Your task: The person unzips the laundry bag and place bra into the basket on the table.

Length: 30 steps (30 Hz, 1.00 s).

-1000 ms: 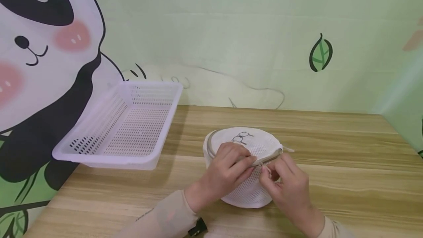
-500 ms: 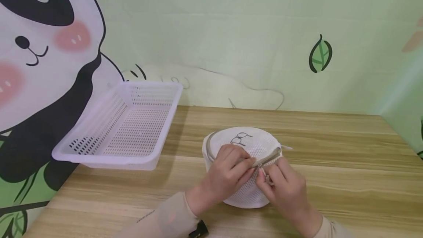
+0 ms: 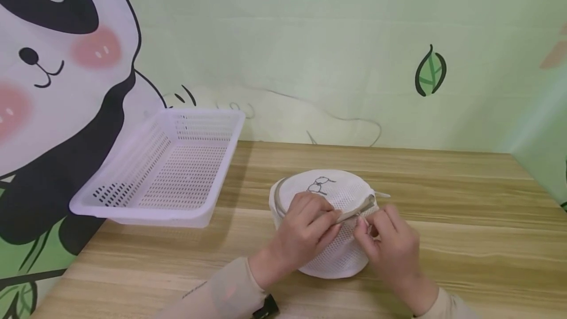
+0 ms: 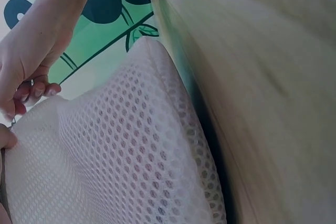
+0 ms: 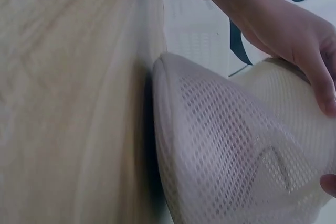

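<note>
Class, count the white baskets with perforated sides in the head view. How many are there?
1. The white basket sits at the table's left end, partly overhanging its edge, left of the mesh bag both hands work on. Nothing suggests another is hidden.

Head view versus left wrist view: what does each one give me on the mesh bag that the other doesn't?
Only the head view shows the bag's round top with its printed drawing, the grey zipper running round the rim, the white perforated basket to the left, and the left hand gripping the rim.

Only the left wrist view shows the bag's side mesh close up, honeycomb weave plain.

Both show the mesh bag on the wooden table and the right hand pinching at the zipper.
</note>
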Available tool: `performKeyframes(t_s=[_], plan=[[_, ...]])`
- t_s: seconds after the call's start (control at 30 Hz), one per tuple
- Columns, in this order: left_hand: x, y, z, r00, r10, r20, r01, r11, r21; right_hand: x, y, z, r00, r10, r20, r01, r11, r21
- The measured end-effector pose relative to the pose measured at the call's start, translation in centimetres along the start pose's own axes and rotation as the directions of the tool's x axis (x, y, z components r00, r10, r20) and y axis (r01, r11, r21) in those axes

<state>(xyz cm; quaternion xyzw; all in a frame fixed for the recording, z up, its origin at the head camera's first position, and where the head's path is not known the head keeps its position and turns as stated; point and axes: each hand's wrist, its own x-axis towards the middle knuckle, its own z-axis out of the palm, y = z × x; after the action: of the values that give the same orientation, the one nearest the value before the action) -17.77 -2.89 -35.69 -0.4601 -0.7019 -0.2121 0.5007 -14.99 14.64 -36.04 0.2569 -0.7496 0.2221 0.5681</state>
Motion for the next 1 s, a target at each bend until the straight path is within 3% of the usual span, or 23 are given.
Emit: performKeyframes(t_s=[0.3,0.7,1.0], plan=[[-0.2,-0.8,-0.1,1.0,0.011,-0.003,-0.011,0.998,-0.066,-0.1,1.1,-0.4,0.997,0.081,0.021,-0.082,0.996,0.032],[-0.3,-1.7,-0.2,0.999,0.041,0.013,-0.039,0.989,-0.143,0.1,1.6,-0.6,0.991,0.129,0.042,-0.13,0.991,0.038],[-0.2,-1.8,-0.3,0.999,0.003,0.044,0.002,0.994,-0.11,0.2,1.4,-0.5,0.993,0.104,0.051,-0.107,0.992,0.064]])
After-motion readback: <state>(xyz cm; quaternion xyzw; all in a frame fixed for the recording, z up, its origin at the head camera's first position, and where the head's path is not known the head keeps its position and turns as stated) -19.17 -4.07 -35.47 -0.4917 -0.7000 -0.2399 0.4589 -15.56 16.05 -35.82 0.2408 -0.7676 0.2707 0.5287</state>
